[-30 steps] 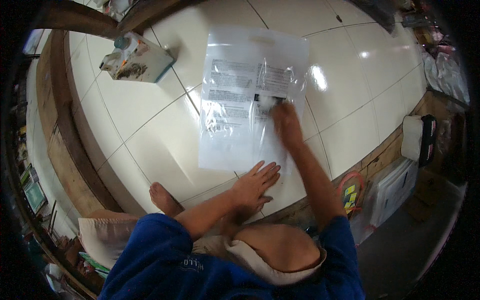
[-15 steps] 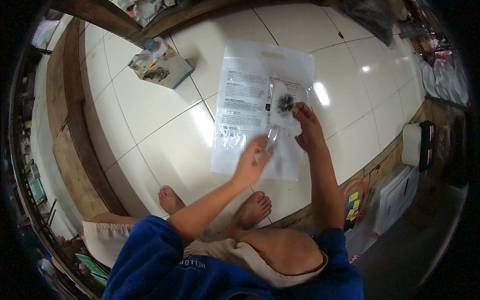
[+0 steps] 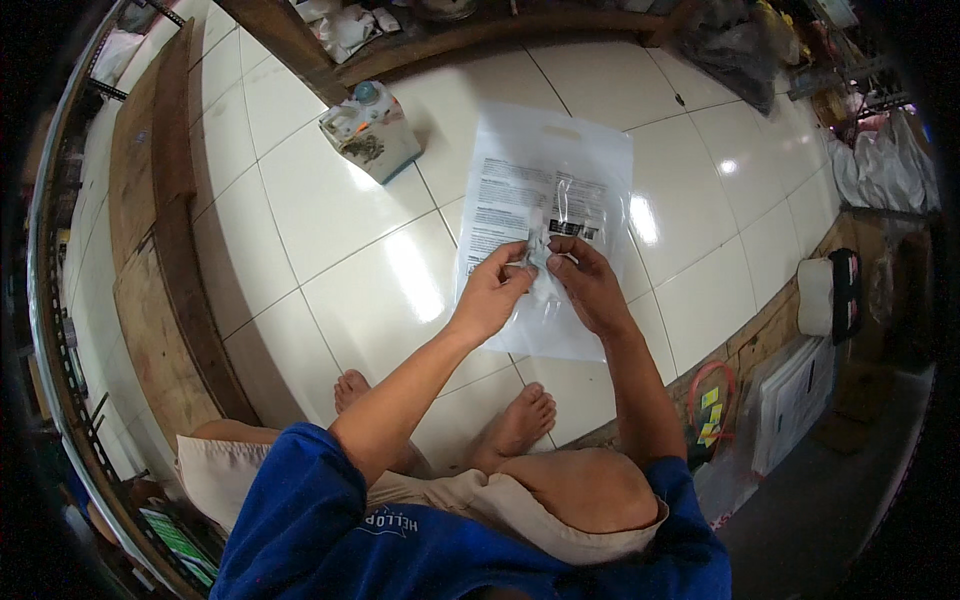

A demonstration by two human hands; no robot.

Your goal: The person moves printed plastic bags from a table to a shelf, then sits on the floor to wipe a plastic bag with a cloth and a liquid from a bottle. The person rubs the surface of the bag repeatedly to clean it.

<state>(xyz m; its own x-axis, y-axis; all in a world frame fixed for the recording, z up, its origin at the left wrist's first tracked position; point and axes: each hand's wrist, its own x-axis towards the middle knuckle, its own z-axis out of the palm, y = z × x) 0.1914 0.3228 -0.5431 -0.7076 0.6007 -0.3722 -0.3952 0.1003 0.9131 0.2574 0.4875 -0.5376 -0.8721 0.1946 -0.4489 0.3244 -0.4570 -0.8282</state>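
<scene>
My left hand (image 3: 495, 292) and my right hand (image 3: 592, 286) meet over a large white printed plastic bag (image 3: 482, 255). Pinched between the fingers of both is a small whitish plastic packet (image 3: 541, 284), bunched up and partly covered by the fingertips. Its dark contents do not show clearly from here. The large bag lies flat on the floor with its handle slot at the far end.
A whitish jug (image 3: 385, 143) with a blue-grey cap stands on the floor tiles (image 3: 340, 215), left of the bag. Wooden beams (image 3: 165, 230) run along the left. To the right are a white-and-black case (image 3: 828, 292) and clear plastic sheets (image 3: 785, 400).
My right hand has brought the small packet down and left, off the printed text. My left hand has closed on it too. The view has shifted slightly.
</scene>
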